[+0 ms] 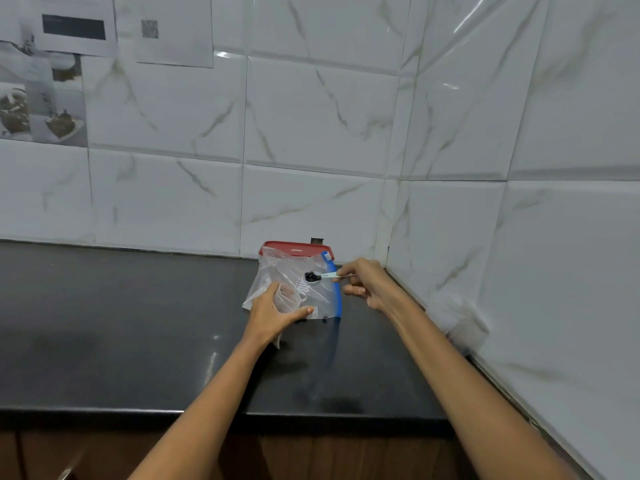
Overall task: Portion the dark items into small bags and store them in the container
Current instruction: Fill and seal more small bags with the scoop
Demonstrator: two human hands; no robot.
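Observation:
A clear plastic bag (pixel 313 294) with a blue zip strip along its right edge is held up over the black counter (pixel 138 323). My left hand (pixel 275 315) grips the bag's lower left part, fingers curled into the plastic. My right hand (pixel 363 280) pinches the light handle of a small spoon (pixel 330 275) whose bowl carries dark items (pixel 311 276) at the bag's open side. Behind the bag stands a container with a red lid (pixel 294 247), mostly hidden by the plastic. A few dark bits lie low inside the bag near its bottom edge.
White marble-look tiled walls meet in a corner just right of the container. Printed papers (pixel 162 29) hang on the back wall at the upper left. The counter's front edge (pixel 207 415) runs above wooden cabinet fronts.

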